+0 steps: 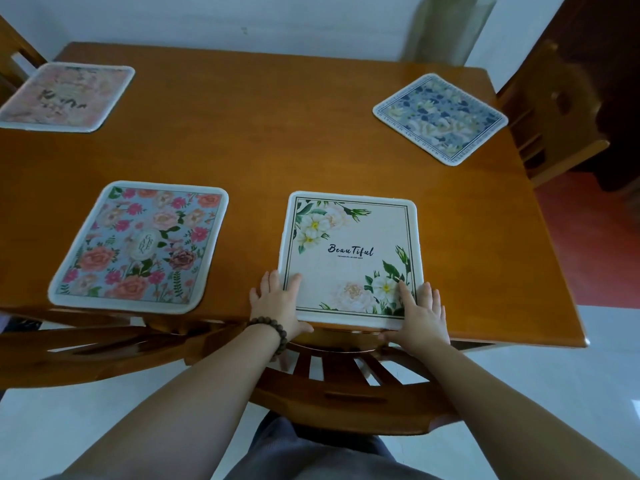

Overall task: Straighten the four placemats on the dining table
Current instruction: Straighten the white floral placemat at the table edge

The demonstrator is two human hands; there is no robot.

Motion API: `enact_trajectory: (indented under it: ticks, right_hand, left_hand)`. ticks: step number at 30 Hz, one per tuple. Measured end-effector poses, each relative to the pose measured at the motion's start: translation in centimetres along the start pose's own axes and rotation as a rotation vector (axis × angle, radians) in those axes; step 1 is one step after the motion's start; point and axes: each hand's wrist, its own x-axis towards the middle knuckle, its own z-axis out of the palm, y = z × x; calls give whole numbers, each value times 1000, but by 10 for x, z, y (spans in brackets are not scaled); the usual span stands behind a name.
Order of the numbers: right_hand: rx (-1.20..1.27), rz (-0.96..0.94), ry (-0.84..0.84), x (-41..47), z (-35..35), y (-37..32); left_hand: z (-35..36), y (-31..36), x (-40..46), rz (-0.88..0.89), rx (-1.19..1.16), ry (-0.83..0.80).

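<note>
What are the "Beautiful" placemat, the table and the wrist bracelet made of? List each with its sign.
"Beautiful" placemat: looks like printed fabric, matte, with a raised white stitched-looking border; exact fibre unclear.
Table: seemingly wood with glossy orange-brown varnish; light reflects off the top.
Bracelet on the left wrist: round dark brown beads, probably wood, dull finish.

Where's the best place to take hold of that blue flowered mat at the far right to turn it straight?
The blue flowered mat lies flat and thin, turned cornerwise to the table edge. Likely best: come from the right side, press flat palms on two opposite corners and swivel it, much as the left hand and right hand flank the "Beautiful" mat.
</note>
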Motion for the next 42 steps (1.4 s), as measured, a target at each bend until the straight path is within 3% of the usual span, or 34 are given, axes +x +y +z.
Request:
enact_trajectory:
  ticks: [6, 18, 26, 30, 36, 42]
  right_hand:
    - [22, 9, 1, 1, 2, 1]
    - [-9, 4, 57, 0, 9, 0]
    - [-5, 6, -33, 3, 2, 0]
    - [63, 6, -4, 7, -18, 13]
    - [183, 111, 177, 4, -52, 49]
    - [264, 238, 285, -24, -72, 90]
  left_hand:
    - [0, -1, -1, 18, 8, -73]
    - [4, 2, 2, -17, 10, -26]
    - [-6, 2, -1, -39, 34, -120]
    - [-18, 14, -4, -39, 11, -17]
    - [-39, 70, 6, 92, -2, 152]
    - [-50, 134, 20, 270, 0, 175]
